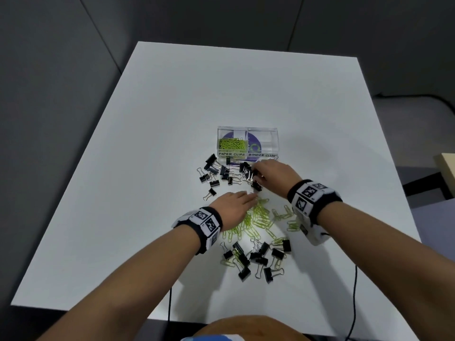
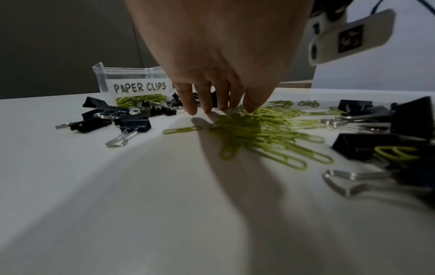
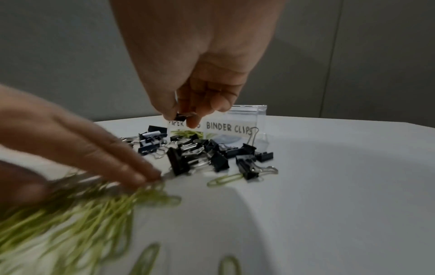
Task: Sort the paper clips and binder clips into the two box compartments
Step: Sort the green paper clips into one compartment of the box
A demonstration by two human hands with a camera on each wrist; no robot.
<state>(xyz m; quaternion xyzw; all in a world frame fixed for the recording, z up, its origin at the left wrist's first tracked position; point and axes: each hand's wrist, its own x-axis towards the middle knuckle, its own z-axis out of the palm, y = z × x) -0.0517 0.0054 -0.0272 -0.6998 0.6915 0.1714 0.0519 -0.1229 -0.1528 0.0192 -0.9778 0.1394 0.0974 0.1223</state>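
A clear two-compartment box stands mid-table, labelled PAPER CLIPS and BINDER CLIPS. Green paper clips lie in its left compartment; the right compartment looks bare. Black binder clips are scattered just in front of the box. My right hand hovers over them and pinches one black binder clip between thumb and fingers. My left hand lies with straight fingers touching the far edge of a loose pile of green paper clips. More binder clips lie nearer me.
The white table has bare surface to the left, right and behind the box. Two black cables hang over its front edge. A beige block sits beyond the right edge. Grey walls surround the table.
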